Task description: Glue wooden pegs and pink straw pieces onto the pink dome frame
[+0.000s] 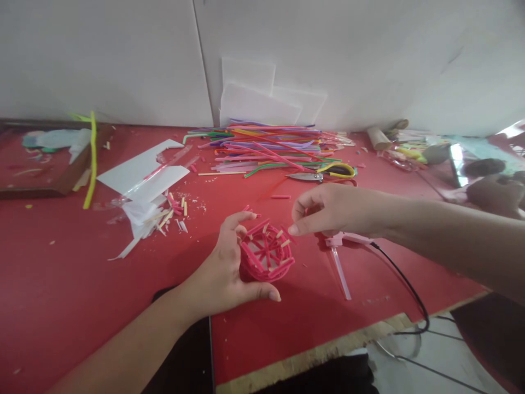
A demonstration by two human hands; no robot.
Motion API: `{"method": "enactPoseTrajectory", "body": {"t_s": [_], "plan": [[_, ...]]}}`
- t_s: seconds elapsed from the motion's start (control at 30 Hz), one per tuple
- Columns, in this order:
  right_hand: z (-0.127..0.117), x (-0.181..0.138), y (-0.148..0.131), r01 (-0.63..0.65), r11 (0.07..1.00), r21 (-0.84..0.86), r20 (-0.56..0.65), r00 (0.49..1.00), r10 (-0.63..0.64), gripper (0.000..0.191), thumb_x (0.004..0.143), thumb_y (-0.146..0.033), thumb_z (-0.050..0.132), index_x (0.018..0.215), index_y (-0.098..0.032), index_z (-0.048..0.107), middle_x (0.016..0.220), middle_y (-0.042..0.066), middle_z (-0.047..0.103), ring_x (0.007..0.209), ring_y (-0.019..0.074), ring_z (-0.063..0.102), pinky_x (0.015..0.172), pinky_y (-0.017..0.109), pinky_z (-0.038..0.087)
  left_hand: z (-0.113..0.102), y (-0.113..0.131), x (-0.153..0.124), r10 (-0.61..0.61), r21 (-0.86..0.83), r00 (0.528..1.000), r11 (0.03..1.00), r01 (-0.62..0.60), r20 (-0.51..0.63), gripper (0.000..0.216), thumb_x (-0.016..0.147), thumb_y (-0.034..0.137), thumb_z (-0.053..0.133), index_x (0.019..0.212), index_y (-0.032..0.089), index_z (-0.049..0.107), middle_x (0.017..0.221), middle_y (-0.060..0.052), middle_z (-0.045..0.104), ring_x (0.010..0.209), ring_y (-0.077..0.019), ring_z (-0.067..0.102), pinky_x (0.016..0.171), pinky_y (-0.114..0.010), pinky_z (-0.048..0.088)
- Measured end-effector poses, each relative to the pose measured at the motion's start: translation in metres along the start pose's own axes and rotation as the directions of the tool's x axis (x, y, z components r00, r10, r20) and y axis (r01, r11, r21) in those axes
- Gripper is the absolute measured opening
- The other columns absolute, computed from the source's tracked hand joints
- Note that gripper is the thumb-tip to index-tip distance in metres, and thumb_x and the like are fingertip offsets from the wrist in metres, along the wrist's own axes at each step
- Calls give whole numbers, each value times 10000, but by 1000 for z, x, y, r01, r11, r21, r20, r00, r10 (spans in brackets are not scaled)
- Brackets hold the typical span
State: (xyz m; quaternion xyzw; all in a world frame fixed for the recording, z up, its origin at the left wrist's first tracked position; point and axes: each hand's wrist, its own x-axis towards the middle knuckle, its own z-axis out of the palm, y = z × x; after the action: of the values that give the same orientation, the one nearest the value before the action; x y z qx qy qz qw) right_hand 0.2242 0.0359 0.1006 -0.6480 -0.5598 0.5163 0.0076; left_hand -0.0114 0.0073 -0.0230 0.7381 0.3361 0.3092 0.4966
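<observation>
A small round pink basket, made of pink fuzzy stems with pale stick ends showing round its rim, stands on the red table. My left hand curves round its left side, thumb in front and fingers behind, partly hidden. At the right of the rim, my right hand has thumb and forefinger closed at a short pink piece. Beneath the right forearm lies a pink glue gun with a clear glue stick and black cord.
Behind lie coloured pipe cleaners and yellow-handled scissors. White paper scraps and cut stick bits are at left, beside a brown tray. A black flat object sits at the table's front edge.
</observation>
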Motion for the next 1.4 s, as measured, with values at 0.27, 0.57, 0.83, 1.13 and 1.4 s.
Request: {"method": "enactPoseTrajectory", "body": {"t_s": [0.27, 0.57, 0.83, 1.13, 1.4], "plan": [[7, -6, -8, -89, 996, 28, 2, 996, 89, 401, 684, -497, 850, 731, -232, 553, 411, -136, 267, 339, 49, 244, 298, 164, 201, -1, 3, 0, -40, 43, 999, 998, 40, 1, 1141, 602, 587, 904, 1434, 302, 176, 1247, -110, 530, 1291, -373, 535, 1083, -591, 463], [9, -13, -14, -95, 995, 10, -17, 995, 95, 238, 826, -316, 715, 769, -230, 500, 483, -126, 331, 350, 39, 281, 308, 149, 212, -1, 5, 2, -28, 40, 1000, 999, 29, -5, 1120, 604, 579, 903, 1425, 303, 193, 1219, -95, 538, 1240, -366, 578, 1051, -577, 495], [9, -12, -12, -85, 996, -40, -44, 996, 84, 253, 797, -399, 728, 809, -237, 533, 490, -111, 372, 362, 51, 300, 323, 170, 208, -2, 5, 1, -10, 47, 1000, 999, 10, 4, 1109, 619, 553, 906, 1443, 323, 200, 1237, -95, 527, 1256, -376, 564, 1051, -595, 492], [7, -21, -24, 13, 976, -216, -90, 995, -33, 140, 783, -309, 711, 702, -209, 657, 522, -57, 481, 325, 56, 383, 308, 193, 289, -1, 4, 1, -20, -8, 1000, 1000, 20, 16, 1093, 629, 516, 917, 1429, 319, 199, 1207, -84, 566, 1284, -358, 559, 1080, -572, 482], [9, -20, -27, -13, 970, -242, -100, 995, -12, 49, 767, -261, 682, 758, -218, 702, 454, -69, 459, 301, 68, 380, 294, 194, 294, -1, 1, 0, -16, 2, 1000, 1000, 16, 4, 1112, 612, 493, 934, 1431, 334, 199, 1220, -85, 529, 1293, -361, 525, 1080, -561, 478]]}}
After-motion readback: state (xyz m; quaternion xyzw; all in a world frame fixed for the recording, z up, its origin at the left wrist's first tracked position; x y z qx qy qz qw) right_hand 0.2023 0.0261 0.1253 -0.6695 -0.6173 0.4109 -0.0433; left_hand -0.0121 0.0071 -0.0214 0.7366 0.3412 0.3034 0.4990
